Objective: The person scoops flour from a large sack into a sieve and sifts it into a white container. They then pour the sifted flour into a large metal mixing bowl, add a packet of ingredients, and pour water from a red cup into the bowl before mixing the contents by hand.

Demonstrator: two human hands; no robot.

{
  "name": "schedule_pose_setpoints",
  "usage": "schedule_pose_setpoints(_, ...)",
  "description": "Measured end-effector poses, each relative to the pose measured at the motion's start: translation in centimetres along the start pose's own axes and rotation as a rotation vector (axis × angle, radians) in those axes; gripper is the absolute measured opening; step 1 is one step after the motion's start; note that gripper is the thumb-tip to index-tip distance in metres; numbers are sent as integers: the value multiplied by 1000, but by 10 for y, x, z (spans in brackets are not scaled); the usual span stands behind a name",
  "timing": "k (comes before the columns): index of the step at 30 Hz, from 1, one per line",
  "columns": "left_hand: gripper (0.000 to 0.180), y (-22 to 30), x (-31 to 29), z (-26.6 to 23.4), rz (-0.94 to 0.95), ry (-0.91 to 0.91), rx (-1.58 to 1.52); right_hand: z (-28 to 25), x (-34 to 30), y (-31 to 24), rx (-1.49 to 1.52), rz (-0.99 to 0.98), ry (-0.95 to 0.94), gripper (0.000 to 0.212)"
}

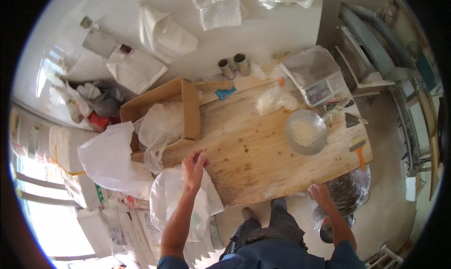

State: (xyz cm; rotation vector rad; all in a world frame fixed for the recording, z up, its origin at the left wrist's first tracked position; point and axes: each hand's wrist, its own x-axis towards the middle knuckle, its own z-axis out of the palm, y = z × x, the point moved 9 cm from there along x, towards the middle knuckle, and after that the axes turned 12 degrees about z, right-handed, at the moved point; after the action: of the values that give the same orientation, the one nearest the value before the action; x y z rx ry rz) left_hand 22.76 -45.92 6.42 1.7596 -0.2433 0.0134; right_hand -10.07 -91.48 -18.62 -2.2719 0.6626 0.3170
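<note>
My left hand (193,168) is over the left part of the wooden table (235,175), its fingers curled together. Whether anything small is in them is hidden. Beside it are a clear plastic bag (159,123) hanging out of a cardboard box (191,109) and a white plastic sack (164,189) below. My right hand (320,194) is closed at the table's front edge, and what it may hold cannot be seen. Up and left of that hand, a round metal pan (319,144) with white flakes or shreds sits on the table.
Toward the right lie an orange-handled scraper (360,155) and a dark-bladed scraper (352,120). A scale under clear plastic (312,76), a tied plastic bag (275,101) and two metal cans (242,65) stand farther back. A large floury bowl (350,189) is below the table's right corner.
</note>
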Motion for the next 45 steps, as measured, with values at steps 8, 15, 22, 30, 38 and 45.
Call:
schedule_pose_setpoints(8,21,-110,85,74,-141,-38,142,4,-12,67,143,137,-108,36)
schedule_pose_setpoints(15,21,-207,188,77,-69,-158,753,20,-22,78,231,339,-194,40)
schedule_pose_setpoints(22,38,-223,341,92,282,-197,1139,36,-19,58,133,435,-232,34)
schedule_pose_setpoints(30,53,-281,448,126,449,-506,1168,74,10,-14,295,550,-388,37)
schedule_pose_setpoints(38,57,-321,420,107,119,-538,926,87,40,-19,264,553,-442,37)
schedule_pose_setpoints(45,58,-319,428,87,386,-74,1378,86,57,-6,217,407,-432,40)
